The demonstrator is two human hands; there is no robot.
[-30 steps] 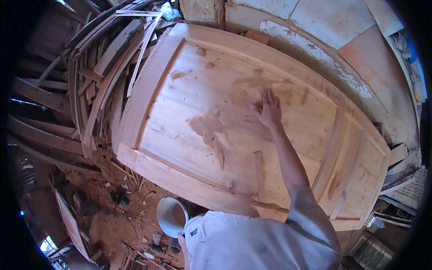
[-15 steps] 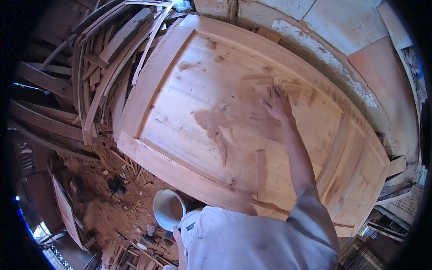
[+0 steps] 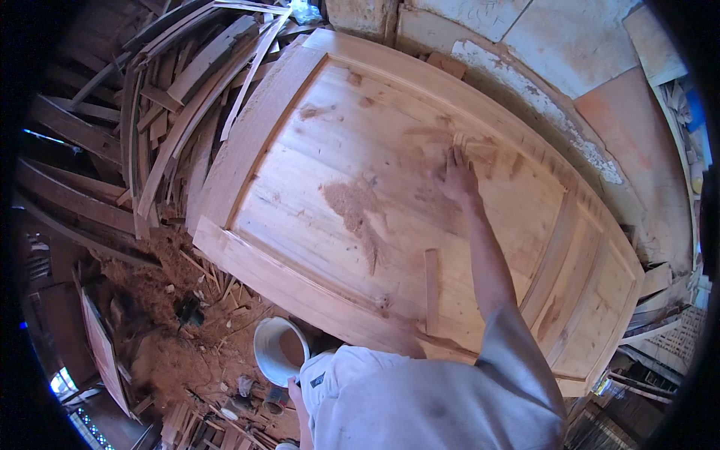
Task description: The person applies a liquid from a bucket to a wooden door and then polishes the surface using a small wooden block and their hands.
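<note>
A large pale wooden door lies flat in front of me, with a raised frame and a sunken centre panel. My right hand rests flat on the centre panel near its far edge, fingers spread, on a smear of reddish sawdust. Another patch of sawdust lies mid-panel, left of the hand. A short loose wood strip lies on the panel near my forearm. My left hand shows only as a sliver low by my shirt, just under a white bucket; its grip is hidden.
Stacked timber slats and offcuts lean along the door's left side. Sawdust and wood scraps cover the floor at lower left. A rough plastered wall runs behind the door. More boards sit at the right.
My right hand has slid a little to the right and farther across the centre panel, staying flat on the wood. The bucket and the door have not moved.
</note>
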